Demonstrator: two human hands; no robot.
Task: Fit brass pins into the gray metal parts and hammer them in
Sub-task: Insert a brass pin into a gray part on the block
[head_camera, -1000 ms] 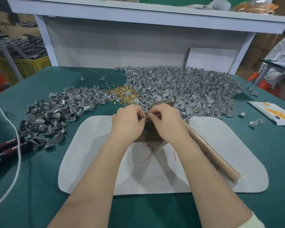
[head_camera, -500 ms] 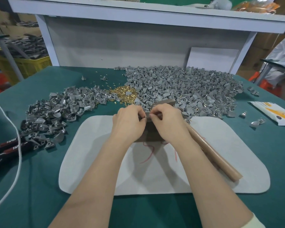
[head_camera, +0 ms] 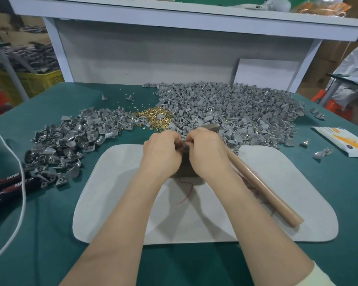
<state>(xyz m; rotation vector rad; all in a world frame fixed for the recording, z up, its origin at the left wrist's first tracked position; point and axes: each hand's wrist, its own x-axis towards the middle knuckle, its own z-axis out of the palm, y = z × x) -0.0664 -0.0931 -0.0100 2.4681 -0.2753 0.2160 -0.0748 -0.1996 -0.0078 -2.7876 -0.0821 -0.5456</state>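
Cable (head_camera: 19, 182), white, runs across two black tool handles (head_camera: 6, 181) lettered TAPER at the far left of the green counter (head_camera: 50, 234). Just to their right a smaller heap of gray metal parts (head_camera: 70, 141) spreads toward the middle, where it meets the brass pins (head_camera: 153, 118), a loose golden heap with a few strays scattered behind it. In front of the pins lies a white mat (head_camera: 122, 203), and over its far edge both hands come together. The left hand (head_camera: 161, 153) is curled tight, knuckles up, its fingertips meeting those of the right hand (head_camera: 207, 153), which is curled the same way; between them they pinch a small gray piece (head_camera: 184, 145) that is mostly hidden, above a dark block (head_camera: 185, 168) standing on the mat. Behind the right hand the larger heap of gray parts (head_camera: 236, 112) covers the back of the counter. The hammer (head_camera: 262, 186) lies on the mat beside the right forearm, its wooden handle slanting toward the near right, its head peeking out beyond the knuckles. Farther right lie a few loose parts (head_camera: 322, 152) and a white and yellow packet (head_camera: 339, 141).
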